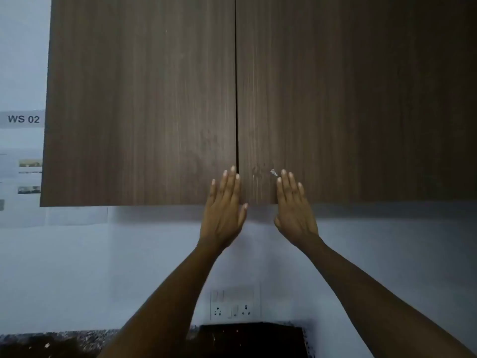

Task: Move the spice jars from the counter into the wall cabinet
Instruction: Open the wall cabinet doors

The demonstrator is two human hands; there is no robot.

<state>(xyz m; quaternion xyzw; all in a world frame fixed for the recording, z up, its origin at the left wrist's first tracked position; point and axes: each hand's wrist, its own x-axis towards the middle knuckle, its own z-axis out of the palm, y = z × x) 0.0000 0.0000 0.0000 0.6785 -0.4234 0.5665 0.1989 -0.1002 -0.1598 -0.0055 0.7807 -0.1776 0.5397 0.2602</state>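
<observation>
The wall cabinet fills the upper view with two dark wood doors, a left door [139, 99] and a right door [361, 99], both closed along a thin middle gap. My left hand [224, 205] lies flat with straight fingers on the lower corner of the left door, right beside the gap. My right hand [293, 205] lies flat with straight fingers on the lower corner of the right door. Neither hand holds anything. No spice jars are in view.
Below the cabinet is a pale wall with a socket and switch plate [235, 303]. A speckled stone counter [64, 342] runs along the bottom, with a dark square object [253, 339] on it. A "WS 02" label [23, 119] and papers hang at left.
</observation>
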